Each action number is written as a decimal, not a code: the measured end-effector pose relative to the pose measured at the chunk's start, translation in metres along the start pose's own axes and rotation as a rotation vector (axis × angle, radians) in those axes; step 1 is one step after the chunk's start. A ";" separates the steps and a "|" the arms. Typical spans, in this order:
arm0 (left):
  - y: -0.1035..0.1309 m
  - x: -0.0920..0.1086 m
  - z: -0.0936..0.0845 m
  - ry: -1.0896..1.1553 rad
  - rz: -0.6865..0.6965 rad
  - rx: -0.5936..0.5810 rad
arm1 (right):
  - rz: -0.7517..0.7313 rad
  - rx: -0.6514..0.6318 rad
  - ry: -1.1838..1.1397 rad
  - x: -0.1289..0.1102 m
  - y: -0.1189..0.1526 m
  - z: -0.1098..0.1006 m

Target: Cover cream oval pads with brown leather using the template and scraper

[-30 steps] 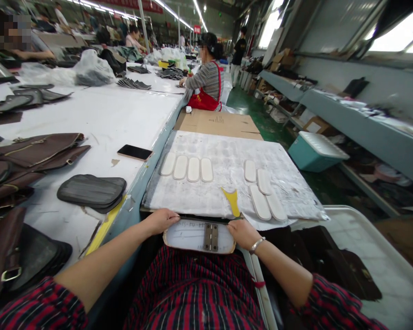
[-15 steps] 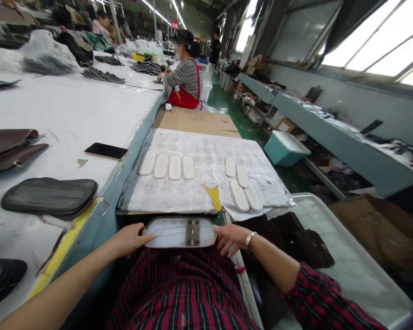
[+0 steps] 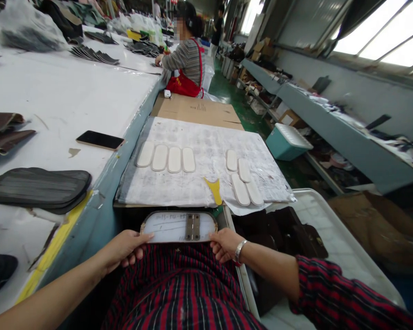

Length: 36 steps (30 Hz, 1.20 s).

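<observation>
Close to my lap I hold an oblong whitish plate (image 3: 170, 228) with a metal hinge (image 3: 192, 227) on its face and handwriting along it. A thin brown edge shows around its rim. My left hand (image 3: 132, 246) pinches the left end, thumb on top. At the right end my right hand (image 3: 225, 244) grips the rim between thumb and curled fingers. Just beyond, a white-covered board (image 3: 206, 142) carries several pale oval pieces (image 3: 174, 159) on its left and more oval pieces (image 3: 240, 189) on its right. A yellow forked scraper-like piece (image 3: 214, 190) lies near its front edge.
Left is a white table (image 3: 99, 91) with a phone (image 3: 100, 140), dark oblong pieces (image 3: 37, 185) and brown pieces (image 3: 7, 133). A pale tub (image 3: 333, 215) holding dark brown pieces (image 3: 285, 229) stands right. A co-worker (image 3: 186, 59) sits ahead; a teal box (image 3: 289, 142) stands beyond.
My right hand has closed from loosely spread fingers to a grip on the plate's right end. The left fingers have curled in more. The view has tilted down slightly.
</observation>
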<state>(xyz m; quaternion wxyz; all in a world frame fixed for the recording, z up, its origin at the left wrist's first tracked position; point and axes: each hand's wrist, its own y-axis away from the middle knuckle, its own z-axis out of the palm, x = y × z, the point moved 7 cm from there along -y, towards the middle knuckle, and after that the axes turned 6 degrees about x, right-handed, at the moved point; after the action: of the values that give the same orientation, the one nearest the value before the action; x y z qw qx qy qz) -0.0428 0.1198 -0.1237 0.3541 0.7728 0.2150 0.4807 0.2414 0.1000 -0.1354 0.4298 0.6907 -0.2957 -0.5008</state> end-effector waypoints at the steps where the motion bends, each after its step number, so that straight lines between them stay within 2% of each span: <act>1: 0.000 0.001 -0.001 -0.009 0.007 -0.003 | -0.004 0.005 0.006 -0.001 0.001 -0.001; 10: -0.003 0.006 -0.008 -0.138 -0.029 -0.007 | -0.004 -0.036 0.086 -0.014 0.003 -0.007; 14: -0.008 0.006 -0.008 -0.168 0.021 -0.008 | -0.029 -0.013 0.134 -0.014 -0.002 -0.008; 17: -0.011 0.011 -0.014 -0.232 0.131 0.079 | -0.074 0.053 0.220 -0.015 -0.003 -0.014; 19: -0.009 0.018 -0.021 -0.256 0.236 0.173 | -0.224 0.179 0.347 -0.023 0.000 -0.021; 22: -0.001 0.026 -0.027 -0.274 0.340 0.247 | -0.565 0.440 0.530 -0.042 0.016 -0.030; 24: 0.003 0.028 -0.028 -0.288 0.359 0.263 | -0.649 0.514 0.561 -0.043 0.022 -0.031; 29: 0.002 0.027 -0.030 -0.324 0.330 0.306 | -0.597 0.480 0.498 -0.037 0.017 -0.028; 36: -0.004 0.025 -0.028 -0.296 0.298 0.277 | -0.565 0.455 0.454 -0.032 0.013 -0.029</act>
<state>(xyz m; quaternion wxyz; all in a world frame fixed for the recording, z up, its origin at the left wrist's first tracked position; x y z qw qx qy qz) -0.0566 0.1486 -0.1036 0.1976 0.8993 0.1084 0.3749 0.2592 0.1291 -0.1058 0.1666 0.9145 -0.0958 -0.3561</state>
